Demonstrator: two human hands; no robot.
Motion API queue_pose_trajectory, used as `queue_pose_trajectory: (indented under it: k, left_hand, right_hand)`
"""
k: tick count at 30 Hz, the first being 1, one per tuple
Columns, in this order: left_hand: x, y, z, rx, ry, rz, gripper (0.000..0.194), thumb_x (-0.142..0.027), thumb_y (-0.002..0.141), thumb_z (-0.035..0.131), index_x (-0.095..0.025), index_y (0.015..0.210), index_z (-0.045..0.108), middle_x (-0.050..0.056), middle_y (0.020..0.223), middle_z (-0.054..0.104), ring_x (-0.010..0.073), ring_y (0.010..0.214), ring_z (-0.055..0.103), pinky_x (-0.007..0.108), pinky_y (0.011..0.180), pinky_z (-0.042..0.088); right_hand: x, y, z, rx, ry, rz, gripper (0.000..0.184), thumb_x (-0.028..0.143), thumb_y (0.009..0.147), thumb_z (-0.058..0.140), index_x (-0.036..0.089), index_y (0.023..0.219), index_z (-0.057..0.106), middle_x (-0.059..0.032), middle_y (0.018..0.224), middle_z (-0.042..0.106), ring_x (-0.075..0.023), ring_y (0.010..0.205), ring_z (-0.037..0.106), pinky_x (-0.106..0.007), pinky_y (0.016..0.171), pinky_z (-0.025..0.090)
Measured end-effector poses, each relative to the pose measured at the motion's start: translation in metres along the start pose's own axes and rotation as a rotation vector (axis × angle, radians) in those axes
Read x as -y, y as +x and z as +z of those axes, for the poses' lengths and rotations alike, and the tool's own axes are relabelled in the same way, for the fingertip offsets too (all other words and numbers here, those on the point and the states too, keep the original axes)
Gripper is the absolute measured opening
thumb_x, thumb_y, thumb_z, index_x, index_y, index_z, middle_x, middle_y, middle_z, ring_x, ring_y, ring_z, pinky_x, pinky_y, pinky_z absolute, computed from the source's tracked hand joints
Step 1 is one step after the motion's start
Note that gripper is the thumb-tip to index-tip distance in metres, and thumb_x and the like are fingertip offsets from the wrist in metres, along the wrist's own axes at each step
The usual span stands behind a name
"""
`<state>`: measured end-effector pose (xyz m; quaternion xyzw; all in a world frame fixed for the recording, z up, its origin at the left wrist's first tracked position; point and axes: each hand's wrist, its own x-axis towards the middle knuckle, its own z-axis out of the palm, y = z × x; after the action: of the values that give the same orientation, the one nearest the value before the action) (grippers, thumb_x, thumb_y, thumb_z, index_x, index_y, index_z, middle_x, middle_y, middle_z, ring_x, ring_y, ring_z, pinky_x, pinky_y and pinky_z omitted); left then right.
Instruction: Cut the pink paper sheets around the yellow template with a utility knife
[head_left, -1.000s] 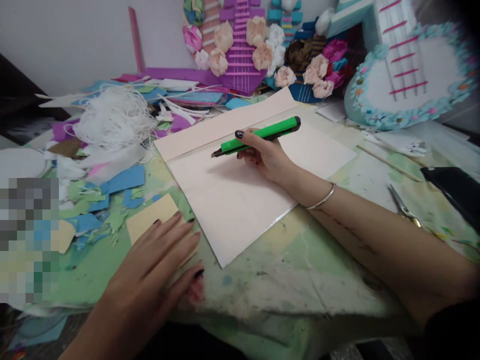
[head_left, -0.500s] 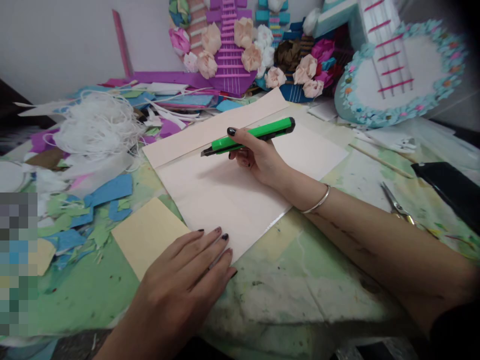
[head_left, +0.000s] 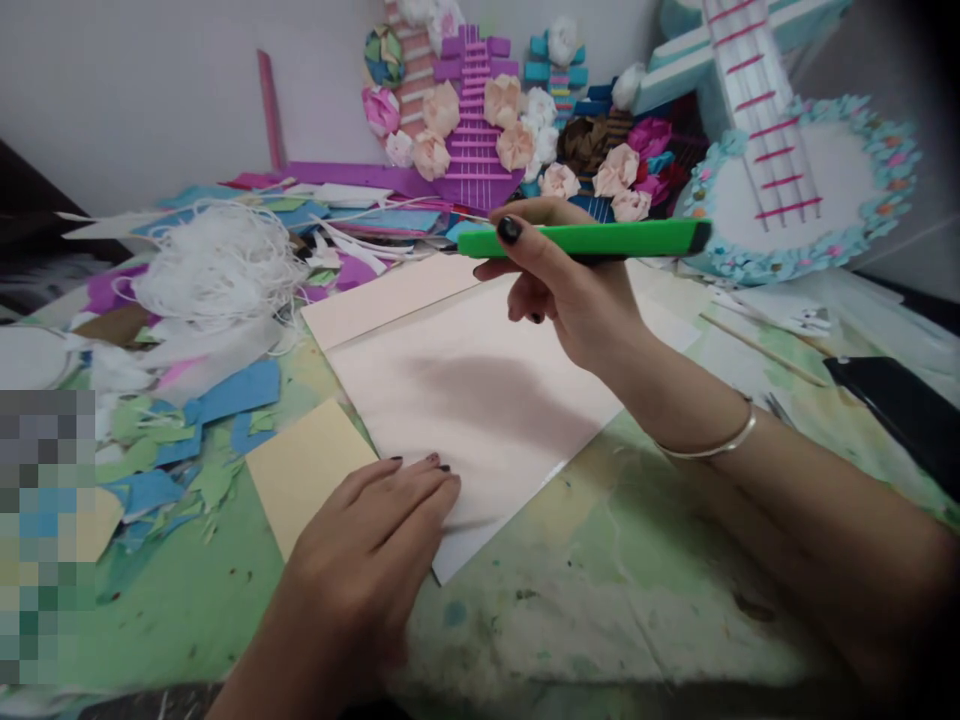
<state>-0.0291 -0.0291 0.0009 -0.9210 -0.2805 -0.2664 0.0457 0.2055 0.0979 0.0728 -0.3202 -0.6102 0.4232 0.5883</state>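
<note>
My right hand (head_left: pixel 574 290) is closed around a green utility knife (head_left: pixel 615 238), raised above a pale pink sheet (head_left: pixel 480 370). The knife lies almost level, its black end to the right; its blade does not show from this side. A shadow of the hand falls on the sheet. My left hand (head_left: pixel 375 540) lies flat, fingers stretched, over the near left corner area of the sheet. Beside it, on the left, is a cream-coloured paper piece (head_left: pixel 311 475), partly under the hand. Along the sheet's far side runs a pale pink strip (head_left: pixel 390 300).
A tangle of white string (head_left: pixel 221 265) and blue paper scraps (head_left: pixel 240 390) lie at left. Decorated paper guitars (head_left: pixel 476 130) stand at the back, a larger light-blue one (head_left: pixel 806 190) at right. A wooden stick (head_left: pixel 761 350) and a black phone-like object (head_left: pixel 900 410) lie on the right.
My right hand has lifted with the knife and moved right, turning the knife level. My left hand has come off the cream paper onto the pink sheet's corner.
</note>
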Motion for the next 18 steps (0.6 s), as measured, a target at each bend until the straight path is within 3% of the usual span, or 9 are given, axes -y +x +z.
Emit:
queue_pose_trajectory:
  k: [3,4,6,9,12,15,18]
  left_hand:
    - [-0.007,0.008,0.0,-0.048,0.038,-0.02,0.038,-0.004,0.089,0.048,-0.008,0.126,0.056,0.015,0.121,0.067,0.0254,0.12,0.059,0.043,0.103,0.047]
    - [-0.01,0.011,0.0,-0.061,0.046,-0.017,0.037,-0.003,0.089,0.048,-0.008,0.125,0.057,0.014,0.119,0.068,0.0251,0.118,0.06,0.043,0.103,0.047]
    - [-0.014,0.017,-0.001,-0.073,0.052,0.003,0.033,-0.003,0.089,0.047,-0.01,0.119,0.06,0.011,0.114,0.07,0.0248,0.115,0.063,0.043,0.103,0.047]
    - [-0.013,0.019,-0.002,-0.084,0.042,0.01,0.03,-0.002,0.09,0.044,-0.01,0.112,0.063,0.011,0.11,0.071,0.0245,0.111,0.064,0.043,0.102,0.047]
    - [-0.003,0.013,-0.002,-0.047,0.046,0.037,0.031,-0.006,0.091,0.048,-0.01,0.117,0.063,0.01,0.115,0.071,0.0228,0.115,0.063,0.04,0.106,0.043]
    - [0.005,0.003,-0.002,0.062,0.028,0.097,0.039,-0.01,0.091,0.048,-0.015,0.129,0.058,0.007,0.126,0.066,0.0231,0.124,0.058,0.039,0.11,0.04]
    - [0.003,-0.005,-0.002,0.035,-0.025,-0.024,0.042,-0.014,0.095,0.04,-0.02,0.134,0.053,0.006,0.128,0.066,0.026,0.127,0.055,0.048,0.109,0.04]
  right_hand:
    - [0.016,-0.012,-0.007,0.09,-0.154,0.009,0.038,0.045,0.09,0.062,0.021,0.12,0.059,-0.0013,0.068,0.071,-0.015,0.045,0.063,-0.023,0.035,0.038]
    - [0.019,-0.018,-0.011,0.136,-0.215,0.039,0.038,0.039,0.089,0.066,0.021,0.122,0.06,-0.0019,0.071,0.071,-0.0155,0.047,0.065,-0.024,0.039,0.043]
    - [0.022,-0.033,-0.019,0.163,-0.262,0.048,0.025,0.036,0.084,0.071,0.02,0.104,0.068,-0.004,0.073,0.071,-0.0168,0.051,0.066,-0.026,0.043,0.049]
    - [0.018,-0.059,-0.035,0.251,-0.39,0.065,0.016,0.038,0.084,0.071,0.023,0.089,0.071,-0.0065,0.085,0.073,-0.022,0.073,0.072,-0.032,0.064,0.058]
    - [0.008,-0.082,-0.049,0.309,-0.577,-0.073,0.019,0.038,0.077,0.078,0.026,0.09,0.072,-0.0056,0.086,0.076,-0.0243,0.081,0.073,-0.034,0.074,0.059]
    - [-0.002,-0.095,-0.055,0.371,-0.633,-0.271,0.035,0.039,0.071,0.084,0.025,0.1,0.069,-0.0083,0.103,0.075,-0.0258,0.096,0.072,-0.038,0.089,0.055]
    - [-0.005,-0.097,-0.052,0.516,-0.64,-0.416,0.044,0.044,0.071,0.082,0.022,0.106,0.065,-0.0126,0.108,0.074,-0.027,0.106,0.069,-0.043,0.101,0.048]
